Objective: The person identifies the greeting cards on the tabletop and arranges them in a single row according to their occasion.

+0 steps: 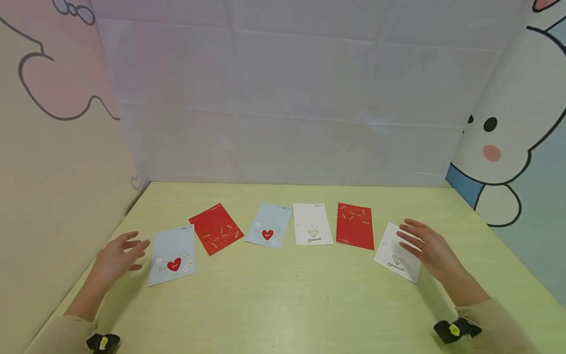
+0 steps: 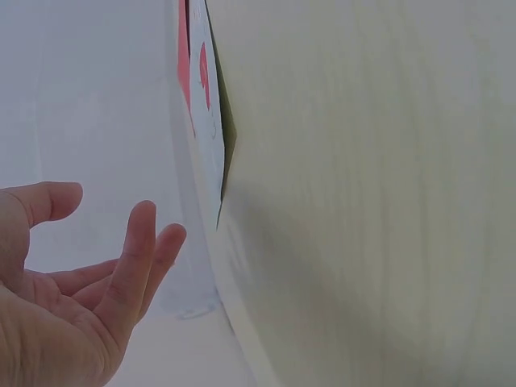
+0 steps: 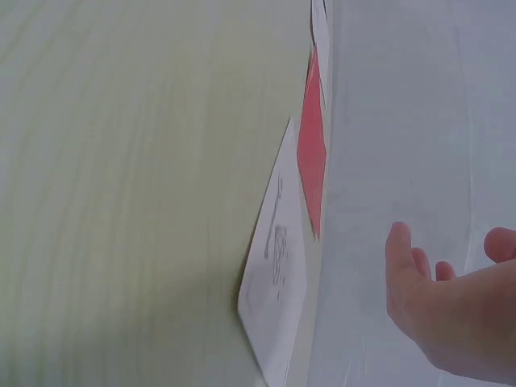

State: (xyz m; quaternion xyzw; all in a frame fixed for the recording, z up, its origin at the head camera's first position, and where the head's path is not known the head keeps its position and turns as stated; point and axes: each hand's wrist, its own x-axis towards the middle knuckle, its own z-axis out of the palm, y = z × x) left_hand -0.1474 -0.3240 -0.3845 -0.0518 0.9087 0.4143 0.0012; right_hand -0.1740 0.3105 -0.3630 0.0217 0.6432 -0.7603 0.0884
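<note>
The six cards on the table look like thin, smooth card stock with a matt to faint satin finish: the near-left pale blue heart card, the red card beside it, the second blue heart card, the white diamond card, the far-right red card and the near-right white diamond card. The table has a smooth, matt yellow-green top with faint wood-like grain streaks, seemingly laminate. Behind it hangs a creased, matt white sheet that looks like cloth or thin plastic, and the side walls have flat, matt printed surfaces.
</note>
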